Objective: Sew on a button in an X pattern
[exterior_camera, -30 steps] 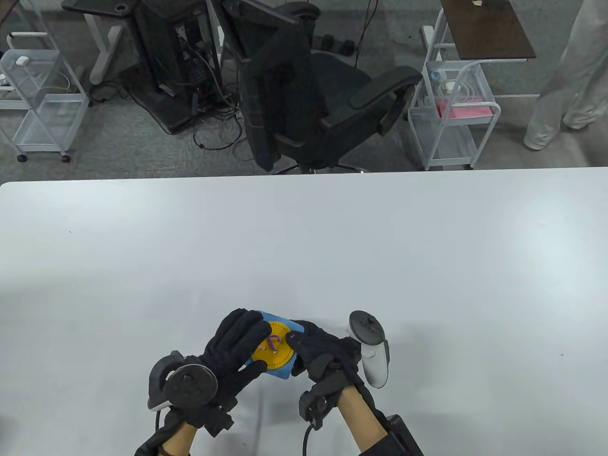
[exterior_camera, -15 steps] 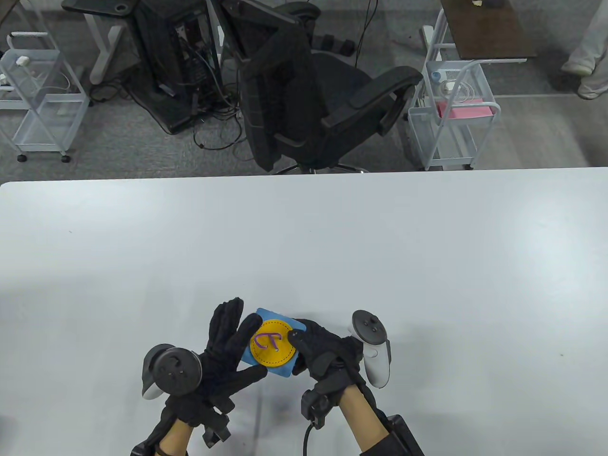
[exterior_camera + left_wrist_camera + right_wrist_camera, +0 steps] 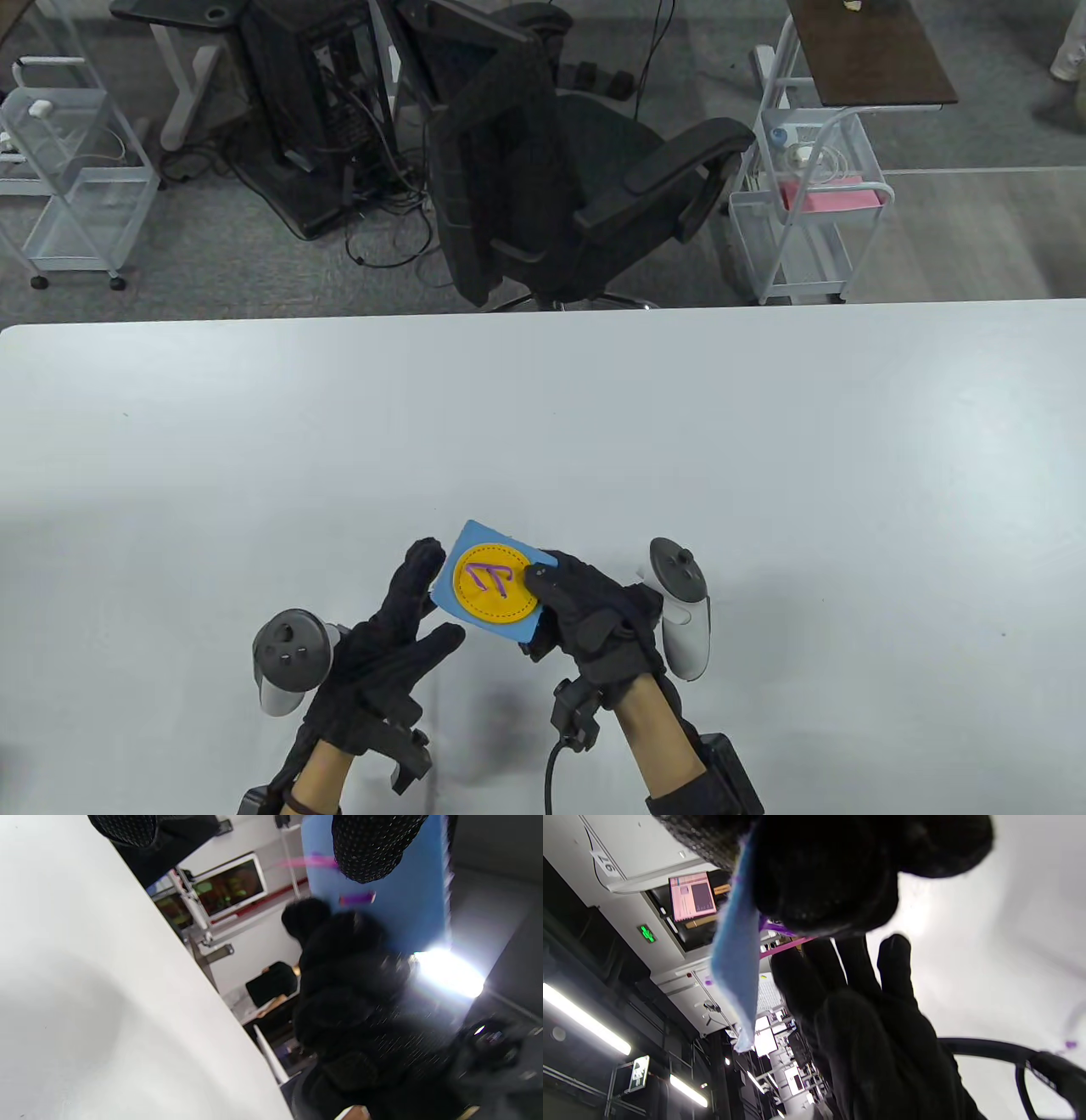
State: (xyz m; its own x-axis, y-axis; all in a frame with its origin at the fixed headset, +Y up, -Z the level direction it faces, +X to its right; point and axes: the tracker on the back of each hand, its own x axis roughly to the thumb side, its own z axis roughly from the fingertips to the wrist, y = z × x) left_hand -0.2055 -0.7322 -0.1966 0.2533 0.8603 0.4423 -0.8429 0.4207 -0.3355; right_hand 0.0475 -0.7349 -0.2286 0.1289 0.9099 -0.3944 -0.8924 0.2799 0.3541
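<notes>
Yellow button [image 3: 495,586], purple thread [image 3: 492,577], blue felt [image 3: 526,626].

In the right wrist view, a white tag [image 3: 607,862] at about 10 o'clock, fixed to a pale ceiling panel [image 3: 649,853], bears two digits, seen turned, reading as "97" or "16". A green lit sign [image 3: 647,933] below it is too small to read.

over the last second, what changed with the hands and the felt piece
The left hand let go of the blue felt square and drew back toward the person with fingers spread; only a fingertip remains near the square's left edge. The right hand kept its pinch on the right edge and lifted the piece slightly away, turning it. The purple thread stays looped through the yellow button.
</notes>
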